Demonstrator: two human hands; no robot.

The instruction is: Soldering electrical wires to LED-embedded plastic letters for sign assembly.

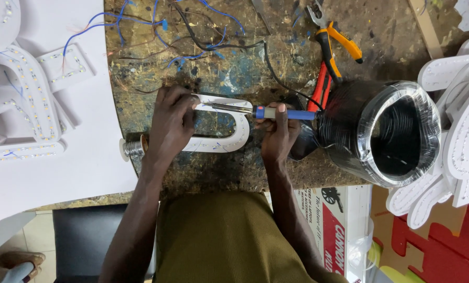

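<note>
My right hand grips the blue handle of a soldering iron, whose metal tip points left over a white U-shaped sign letter lying on the stained workbench. My left hand rests on the left end of that letter, fingers pinched together near the iron's tip; what it pinches is too small to tell. A spool of solder wire lies just left of my left wrist.
A large coil of black cable sits right of my right hand. Orange-handled pliers and loose blue wires lie at the back. White letters with LED strips rest on a white sheet at left; more white letters lie at right.
</note>
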